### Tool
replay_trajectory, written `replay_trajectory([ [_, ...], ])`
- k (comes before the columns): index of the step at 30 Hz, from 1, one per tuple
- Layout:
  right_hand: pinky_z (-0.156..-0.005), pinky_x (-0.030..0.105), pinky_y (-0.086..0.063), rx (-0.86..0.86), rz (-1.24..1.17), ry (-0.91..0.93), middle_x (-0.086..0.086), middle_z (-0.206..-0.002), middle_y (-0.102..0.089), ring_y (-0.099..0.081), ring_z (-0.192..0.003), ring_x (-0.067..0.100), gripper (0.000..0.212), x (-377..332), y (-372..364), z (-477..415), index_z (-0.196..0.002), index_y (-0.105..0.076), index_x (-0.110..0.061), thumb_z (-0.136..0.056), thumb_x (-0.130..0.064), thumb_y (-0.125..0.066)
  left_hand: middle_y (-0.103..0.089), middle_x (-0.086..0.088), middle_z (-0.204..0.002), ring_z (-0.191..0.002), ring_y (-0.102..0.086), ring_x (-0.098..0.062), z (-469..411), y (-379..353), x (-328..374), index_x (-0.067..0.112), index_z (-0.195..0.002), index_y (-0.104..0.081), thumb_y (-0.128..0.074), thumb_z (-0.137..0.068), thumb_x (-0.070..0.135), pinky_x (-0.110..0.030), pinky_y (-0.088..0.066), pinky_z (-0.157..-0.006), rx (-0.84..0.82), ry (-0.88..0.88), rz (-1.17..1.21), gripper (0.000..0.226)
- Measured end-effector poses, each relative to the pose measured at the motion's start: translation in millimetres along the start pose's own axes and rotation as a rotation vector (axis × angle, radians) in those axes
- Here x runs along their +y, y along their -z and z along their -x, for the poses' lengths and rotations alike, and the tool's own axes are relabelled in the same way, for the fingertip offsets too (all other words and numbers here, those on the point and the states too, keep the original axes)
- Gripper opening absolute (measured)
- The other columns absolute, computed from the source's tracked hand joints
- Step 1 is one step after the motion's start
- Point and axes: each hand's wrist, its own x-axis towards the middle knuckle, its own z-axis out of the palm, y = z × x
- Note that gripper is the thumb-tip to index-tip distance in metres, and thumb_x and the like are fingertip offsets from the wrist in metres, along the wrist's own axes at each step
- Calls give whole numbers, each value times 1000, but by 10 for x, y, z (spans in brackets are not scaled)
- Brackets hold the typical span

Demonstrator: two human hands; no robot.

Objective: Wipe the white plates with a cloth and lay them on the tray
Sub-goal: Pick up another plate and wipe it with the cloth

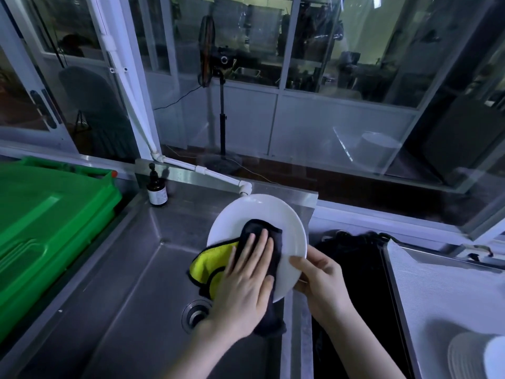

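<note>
Your left hand point(246, 277) lies flat with straight fingers, pressing the black-and-yellow cloth point(207, 263) against the white plate point(262, 212); your right hand point(319, 280) grips that plate's lower rim, holding it tilted above the steel sink point(131, 269); stacked plates point(464, 356) sit on the tray point(437, 291) at your right.

Bare left grip point(246, 280), bare right grip point(319, 281)

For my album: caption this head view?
Left hand presses cloth on white plate, right hand gripping its rim, over steel sink.
</note>
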Motion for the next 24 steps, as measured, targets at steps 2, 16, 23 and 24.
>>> replay_trajectory([
  [2, -71, 40, -60, -20, 20, -19, 20, -103, -75, -72, -90, 30, 35, 20, -13, 29, -109, -77, -14, -93, 6, -54, -5, 2, -166, -153, -3, -17, -101, 41, -30, 17, -158, -11, -30, -101, 33, -49, -16, -122, 0, -66, -54, 62],
  [16, -67, 26, -51, -247, 465, 128, 6, -87, -77, -69, -79, 12, 24, -277, -28, -25, -97, -80, -17, -95, -1, -62, -70, -1, -95, -90, -63, -18, -675, 718, -755, 21, -112, -67, -80, -78, 43, -43, -48, -89, -78, 247, 561, 43],
  [23, -58, 17, -37, -213, 770, 232, -15, -60, -56, -45, -60, -4, 29, -229, -190, -197, -73, -71, -37, -95, -19, -66, -67, 10, -83, -77, -61, -11, -683, 636, -647, 52, -100, -55, -64, -59, 74, -35, -52, -74, -97, 94, 448, 48],
  [24, -58, 17, -36, -183, 795, 255, -15, -59, -54, -43, -60, -4, 28, -207, -215, -209, -73, -70, -38, -95, -21, -67, -68, 9, -85, -79, -62, -13, -687, 631, -647, 53, -104, -52, -63, -57, 76, -35, -53, -75, -133, 84, 407, 54],
])
